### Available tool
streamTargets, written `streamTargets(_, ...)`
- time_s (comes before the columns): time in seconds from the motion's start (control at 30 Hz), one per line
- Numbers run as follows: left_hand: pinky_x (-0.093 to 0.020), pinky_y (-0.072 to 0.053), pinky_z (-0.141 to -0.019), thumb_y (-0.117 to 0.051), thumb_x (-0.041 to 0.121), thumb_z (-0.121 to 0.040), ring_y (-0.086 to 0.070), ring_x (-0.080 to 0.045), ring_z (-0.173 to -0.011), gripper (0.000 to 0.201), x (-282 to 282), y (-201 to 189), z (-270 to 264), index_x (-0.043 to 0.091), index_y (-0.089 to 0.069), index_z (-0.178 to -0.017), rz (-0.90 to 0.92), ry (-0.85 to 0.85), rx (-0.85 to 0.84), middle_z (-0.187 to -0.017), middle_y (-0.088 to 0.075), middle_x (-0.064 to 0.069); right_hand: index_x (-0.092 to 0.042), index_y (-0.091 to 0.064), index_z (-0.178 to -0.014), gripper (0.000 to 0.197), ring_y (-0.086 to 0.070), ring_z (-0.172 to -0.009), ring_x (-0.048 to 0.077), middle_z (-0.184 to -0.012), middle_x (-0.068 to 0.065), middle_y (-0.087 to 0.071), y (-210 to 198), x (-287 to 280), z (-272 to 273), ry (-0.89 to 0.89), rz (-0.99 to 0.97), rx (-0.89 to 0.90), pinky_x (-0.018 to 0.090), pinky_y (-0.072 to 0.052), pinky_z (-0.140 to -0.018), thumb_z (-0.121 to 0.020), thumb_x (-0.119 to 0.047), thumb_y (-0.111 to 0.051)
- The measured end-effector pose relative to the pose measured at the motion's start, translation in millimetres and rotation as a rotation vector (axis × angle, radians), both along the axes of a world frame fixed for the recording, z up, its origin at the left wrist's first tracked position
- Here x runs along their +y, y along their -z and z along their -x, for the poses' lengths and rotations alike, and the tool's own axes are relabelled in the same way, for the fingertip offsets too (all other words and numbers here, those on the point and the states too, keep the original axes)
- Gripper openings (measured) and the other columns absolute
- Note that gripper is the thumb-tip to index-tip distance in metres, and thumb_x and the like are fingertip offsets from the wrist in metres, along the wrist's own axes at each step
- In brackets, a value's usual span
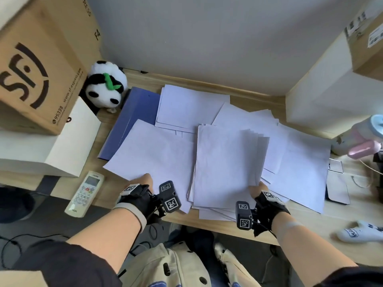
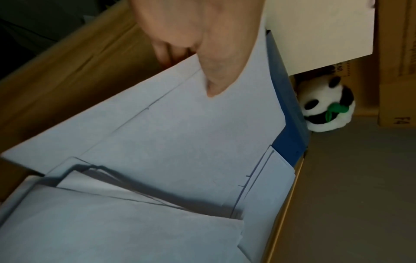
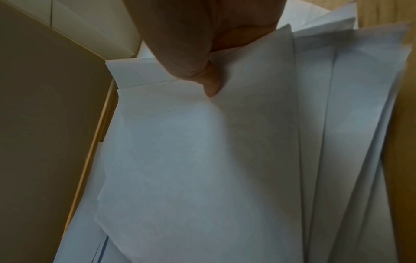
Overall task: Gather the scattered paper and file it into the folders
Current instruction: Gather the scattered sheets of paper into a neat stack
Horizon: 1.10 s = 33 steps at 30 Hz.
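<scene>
White sheets lie scattered over the wooden desk [image 1: 238, 88]. My left hand [image 1: 145, 180] pinches the near corner of a single sheet [image 1: 153, 150] at the left; in the left wrist view the thumb [image 2: 213, 78] lies on top of that sheet [image 2: 180, 124] and the fingers go under it. My right hand [image 1: 258, 188] grips a fanned stack of sheets [image 1: 223, 162] by its near right corner, thumb [image 3: 209, 85] on top of the stack [image 3: 213, 160]. A blue folder [image 1: 132, 117] lies at the back left, partly under the paper. More loose sheets [image 1: 190, 104] lie behind and to the right [image 1: 302, 158].
A large cardboard box [image 1: 37, 65] stands on a white box [image 1: 51, 150] at the left, a plush panda [image 1: 107, 88] beside it. A remote control [image 1: 85, 193] lies at the near left edge. A white box [image 1: 323, 88], pink and blue items [image 1: 364, 141] and a tablet [image 1: 337, 189] crowd the right.
</scene>
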<state>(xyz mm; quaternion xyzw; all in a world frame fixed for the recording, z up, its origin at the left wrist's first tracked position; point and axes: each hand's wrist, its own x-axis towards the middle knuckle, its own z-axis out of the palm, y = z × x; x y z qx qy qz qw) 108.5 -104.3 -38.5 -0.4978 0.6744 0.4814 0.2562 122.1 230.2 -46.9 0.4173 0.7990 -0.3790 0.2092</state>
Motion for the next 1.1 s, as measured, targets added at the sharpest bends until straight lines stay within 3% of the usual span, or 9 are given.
streamTargets(0.17, -0.048, -0.052, -0.091, -0.060, 0.024, -0.077, -0.065, -0.039, -0.100, 0.037, 29, -16, 21, -0.002, -0.062, -0.105, 0.038, -0.138, 0.325, -0.112, -0.066, -0.023, 0.000, -0.051, -0.125, 0.036, -0.046, -0.087, 0.024, -0.117, 0.023, -0.058, -4, 5, -3, -0.053, 0.001, -0.068, 0.027, -0.033, -0.074, -0.090, -0.004, -0.046)
streamTargets(0.33, -0.035, -0.049, -0.088, -0.050, 0.011, -0.090, -0.062, -0.026, -0.099, 0.023, 72, -95, 63, -0.001, -0.063, -0.105, 0.049, 0.156, 0.853, -0.105, -0.067, -0.013, 0.001, -0.044, -0.129, 0.037, -0.044, -0.088, 0.024, -0.086, 0.011, -0.055, -5, 9, -4, -0.073, 0.008, -0.111, 0.026, -0.031, -0.072, -0.092, -0.005, -0.043)
streamTargets(0.47, -0.025, -0.049, -0.073, -0.054, 0.012, -0.093, -0.059, -0.014, -0.082, 0.007, 107, -154, 85, 0.011, -0.061, -0.093, -0.256, 0.321, 0.986, -0.087, -0.064, 0.000, 0.005, -0.045, -0.130, 0.040, -0.052, -0.094, 0.029, -0.117, 0.023, -0.057, -8, 11, 0, -0.071, 0.029, -0.116, 0.031, -0.040, -0.069, -0.092, -0.008, -0.046)
streamTargets(0.57, -0.036, -0.049, -0.084, -0.056, 0.015, -0.092, -0.062, -0.019, -0.090, 0.010, 126, -177, 96, 0.018, -0.065, -0.091, -0.581, 0.333, 0.914, -0.093, -0.067, 0.000, 0.006, -0.051, -0.124, 0.039, -0.056, -0.099, 0.032, -0.121, 0.024, -0.057, -7, 21, -2, -0.070, 0.102, -0.108, 0.029, -0.036, -0.074, -0.095, -0.020, -0.044)
streamTargets(0.67, -0.032, -0.052, -0.086, -0.057, 0.014, -0.092, -0.067, -0.016, -0.087, 0.011, 134, -172, 107, 0.018, -0.067, -0.095, -0.717, 0.310, 0.827, -0.093, -0.071, 0.002, 0.002, -0.060, -0.099, 0.045, -0.057, -0.080, 0.029, -0.092, 0.017, -0.060, -6, 33, -9, 0.134, 0.359, -0.004, 0.033, -0.044, -0.072, -0.095, -0.039, -0.043)
streamTargets(0.77, -0.035, -0.050, -0.090, -0.057, 0.014, -0.092, -0.065, -0.014, -0.083, 0.013, 135, -141, 110, 0.014, -0.066, -0.102, -0.599, 0.386, 0.681, -0.092, -0.070, 0.003, -0.003, -0.056, -0.091, 0.040, -0.053, -0.069, 0.025, -0.081, 0.012, -0.056, -16, 46, -18, 0.305, 0.519, 0.012, 0.032, -0.045, -0.058, -0.100, -0.032, -0.030)
streamTargets(0.9, -0.014, -0.049, -0.060, -0.057, 0.007, -0.091, -0.058, -0.009, -0.071, 0.023, 132, -94, 96, 0.010, -0.061, -0.114, -0.343, 0.562, 0.521, -0.101, -0.064, -0.006, -0.015, -0.054, -0.100, 0.013, -0.063, -0.062, 0.020, -0.079, 0.005, -0.056, -25, 62, -32, 0.440, 0.575, 0.067, 0.024, -0.050, -0.051, -0.097, -0.023, -0.043)
streamTargets(1.0, -0.009, -0.044, -0.053, -0.050, -0.002, -0.091, -0.056, -0.015, -0.076, 0.030, 132, -63, 84, 0.005, -0.056, -0.120, -0.235, 0.652, 0.434, -0.104, -0.057, -0.007, -0.005, -0.058, -0.098, 0.052, -0.067, -0.055, 0.018, -0.068, 0.008, -0.069, -15, 65, -25, 0.490, 0.620, 0.133, 0.018, -0.047, -0.039, -0.098, -0.046, -0.026)
streamTargets(1.1, -0.020, -0.043, -0.062, -0.045, -0.005, -0.091, -0.052, -0.020, -0.092, 0.036, 130, -41, 77, -0.003, -0.050, -0.126, -0.177, 0.694, 0.299, -0.105, -0.054, -0.012, -0.004, -0.056, -0.111, 0.059, -0.058, -0.075, 0.022, -0.087, 0.010, -0.062, -7, 59, -18, 0.423, 0.614, 0.069, 0.027, -0.045, -0.055, -0.096, -0.053, -0.027)
